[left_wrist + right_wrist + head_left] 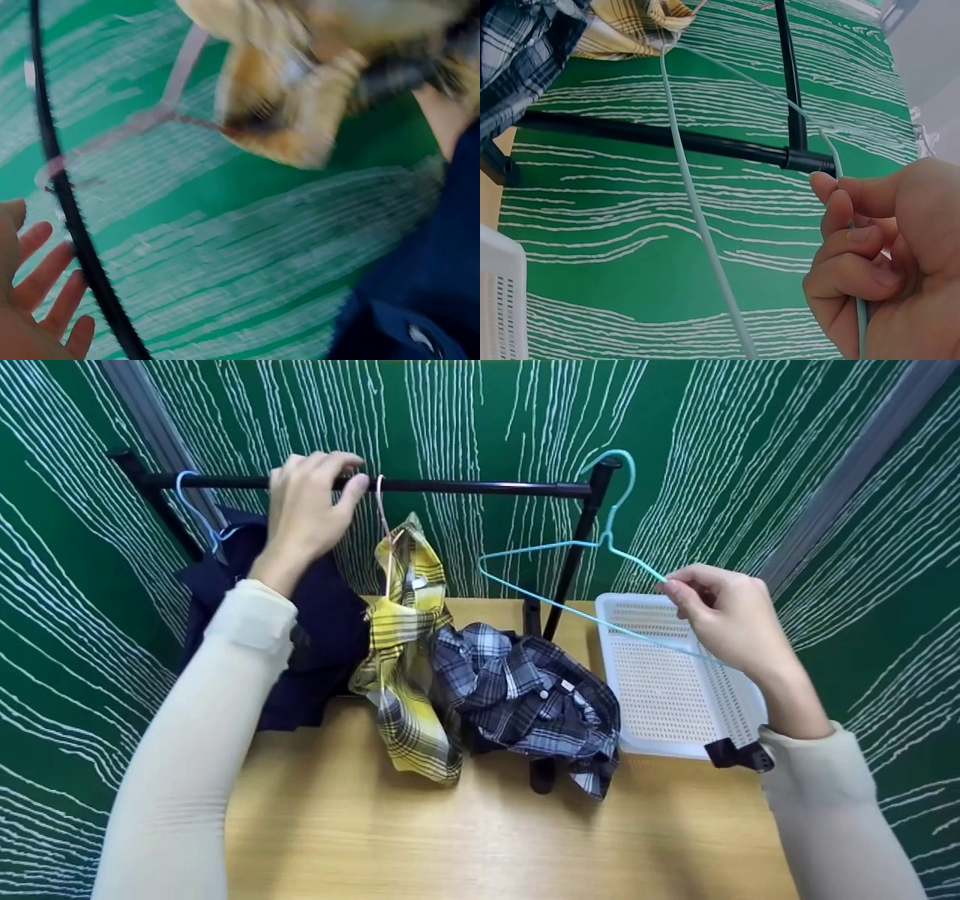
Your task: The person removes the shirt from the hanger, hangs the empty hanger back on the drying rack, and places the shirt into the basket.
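My right hand pinches one shoulder of a bare turquoise hanger, held tilted in front of the rack's right post. In the right wrist view, the fingers curl round its thin wire. The left hand is at the black rail, fingers apart and holding nothing. Just right of it, a pink hanger hooks over the rail, carrying a yellow plaid shirt. Under the left forearm, a navy garment hangs from a blue hanger. The left wrist view is blurred.
A crumpled dark blue plaid shirt lies on the wooden table by the rack's foot. To its right stands a white perforated basket, below the turquoise hanger. Behind the rack rises a green wall with white lines.
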Demonstrator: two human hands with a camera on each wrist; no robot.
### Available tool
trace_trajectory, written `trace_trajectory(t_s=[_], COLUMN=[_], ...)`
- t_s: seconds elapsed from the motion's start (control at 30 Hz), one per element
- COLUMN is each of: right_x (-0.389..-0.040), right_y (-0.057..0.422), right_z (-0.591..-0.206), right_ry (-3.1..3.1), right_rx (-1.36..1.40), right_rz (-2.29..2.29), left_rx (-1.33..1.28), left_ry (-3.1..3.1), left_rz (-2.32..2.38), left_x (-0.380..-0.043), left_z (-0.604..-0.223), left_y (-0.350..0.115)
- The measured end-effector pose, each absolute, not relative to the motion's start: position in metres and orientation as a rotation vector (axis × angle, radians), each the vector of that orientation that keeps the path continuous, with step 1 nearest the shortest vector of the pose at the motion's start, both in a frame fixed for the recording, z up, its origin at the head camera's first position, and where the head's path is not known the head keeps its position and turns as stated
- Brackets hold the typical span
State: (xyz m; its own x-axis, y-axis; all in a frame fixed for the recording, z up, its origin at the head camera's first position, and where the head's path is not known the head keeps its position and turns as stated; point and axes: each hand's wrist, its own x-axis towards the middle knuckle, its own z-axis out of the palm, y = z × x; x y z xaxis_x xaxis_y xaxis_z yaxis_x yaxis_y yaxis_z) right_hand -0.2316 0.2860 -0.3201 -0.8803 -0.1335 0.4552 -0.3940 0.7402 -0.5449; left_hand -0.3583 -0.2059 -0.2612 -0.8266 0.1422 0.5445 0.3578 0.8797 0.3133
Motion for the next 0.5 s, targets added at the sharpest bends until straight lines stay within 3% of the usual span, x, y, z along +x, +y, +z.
trace_trajectory(t_s=[0.23, 0.5], right_x=[-0.239, -0.254], right_y=[0.267, 0.244], right_z=[-0.323, -0.325], right_ry=[-2.58, -2.577], right_rx=[0.372, 0.342], right_rz=[0.978, 1.063], left_rx=[-0.406, -0.414], left_ry=[-2.602, -2.605], left_rz=[-0.471, -0.479], left_x=[-0.374, -0.379], left_z=[-0.269, -0.274], left_y=[-0.233, -0.233])
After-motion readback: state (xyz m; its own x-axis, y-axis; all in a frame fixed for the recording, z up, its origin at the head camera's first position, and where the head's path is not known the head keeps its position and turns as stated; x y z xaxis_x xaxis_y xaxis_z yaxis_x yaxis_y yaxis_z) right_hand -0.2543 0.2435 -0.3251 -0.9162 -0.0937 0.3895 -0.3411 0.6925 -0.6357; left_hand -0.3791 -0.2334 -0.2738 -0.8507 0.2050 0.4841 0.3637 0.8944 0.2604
